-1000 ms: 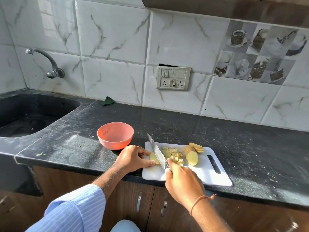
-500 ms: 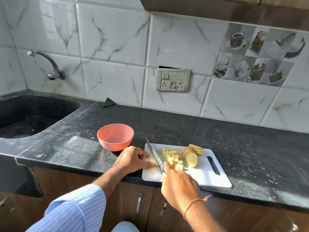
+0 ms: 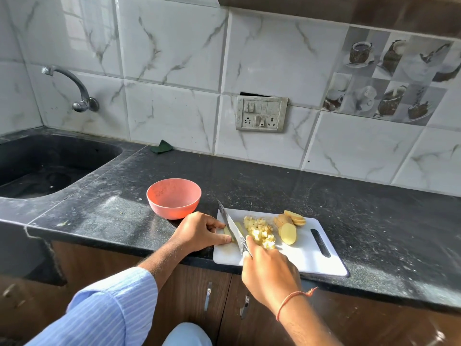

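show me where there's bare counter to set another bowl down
Bare counter lies right of the cutting board, behind it up to the tiled wall, and between the pink bowl and the sink. Crowded: the board's left half, where the left hand holds a potato strip, the right hand grips the knife, beside the diced pile.

A white cutting board (image 3: 311,255) lies at the front edge of the dark counter (image 3: 274,183). On the board's left end the left hand (image 3: 199,232) holds down a pale potato strip (image 3: 227,232) with curled fingers and thumb. The knife (image 3: 232,227) crosses that strip, its tip toward the board's far left corner. The right hand (image 3: 270,270) grips the knife's handle over the board's near edge. Diced potato (image 3: 260,232) is heaped mid-board, with potato slices (image 3: 290,226) just right of it. A pink bowl (image 3: 173,198) sits just left of the board.
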`<state>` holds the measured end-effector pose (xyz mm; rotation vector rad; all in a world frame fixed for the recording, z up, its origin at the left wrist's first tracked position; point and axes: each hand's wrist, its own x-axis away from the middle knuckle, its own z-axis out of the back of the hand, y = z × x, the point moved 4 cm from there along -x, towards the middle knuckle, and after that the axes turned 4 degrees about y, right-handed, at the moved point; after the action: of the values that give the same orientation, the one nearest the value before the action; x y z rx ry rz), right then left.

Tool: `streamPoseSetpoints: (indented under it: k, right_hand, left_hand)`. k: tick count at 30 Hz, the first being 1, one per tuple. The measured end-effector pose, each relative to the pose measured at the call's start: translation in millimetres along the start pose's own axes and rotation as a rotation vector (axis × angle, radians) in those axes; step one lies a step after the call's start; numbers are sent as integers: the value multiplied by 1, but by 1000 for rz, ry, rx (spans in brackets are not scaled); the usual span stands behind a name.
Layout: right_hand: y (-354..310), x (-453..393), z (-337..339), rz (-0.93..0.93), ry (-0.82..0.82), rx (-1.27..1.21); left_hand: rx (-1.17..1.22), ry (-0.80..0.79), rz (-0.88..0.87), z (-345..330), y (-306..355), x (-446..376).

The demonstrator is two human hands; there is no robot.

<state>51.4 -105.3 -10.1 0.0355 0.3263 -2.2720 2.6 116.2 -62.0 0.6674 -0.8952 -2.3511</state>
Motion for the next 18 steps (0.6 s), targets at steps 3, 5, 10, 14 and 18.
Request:
streamPoseSetpoints:
  k: [3,5,10,14,18]
  right_hand:
    - [-11,-5,-4,19,-33,73]
    - [-17,-10,-7,36,-25,75]
    - [-13,-12,-6,35,-40,62]
    - [7,2,-6,-38,-33,10]
    - [15,2,-7,-85,-4,-75]
  left_hand:
    - [9,-10,17,0,0,0]
    - [6,-16,19,0,2,1]
    - [-23,-7,15,1,2,2]
    - [-23,-18,10,1,3,1]
    - [-36,-25,8,2,3,2]
